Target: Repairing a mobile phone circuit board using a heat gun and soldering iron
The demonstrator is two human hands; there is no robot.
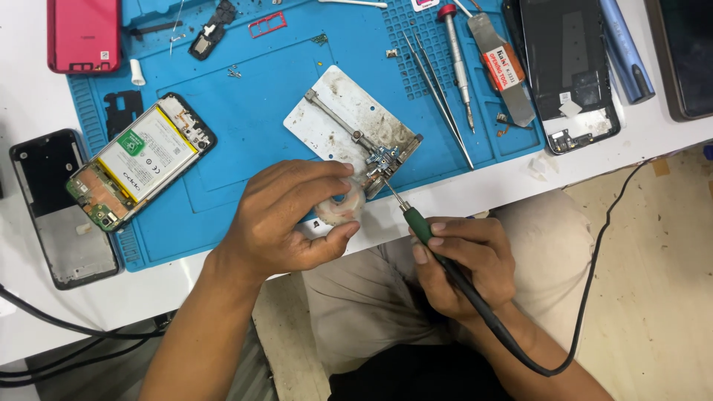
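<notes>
Two hands work at a metal holder plate. Right hand grips a soldering iron, its long axis slanting up-left toward a clamped small circuit board. Left hand pinches a small round tub just below-left of the tip, nearer the board.

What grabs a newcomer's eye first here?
Centre: the right hand holds a green-handled soldering iron tipped at a small part clamped on a scuffed white metal plate, while the left hand pinches a small round translucent tub. Left on the blue silicone mat lies an opened phone with exposed battery.
</notes>
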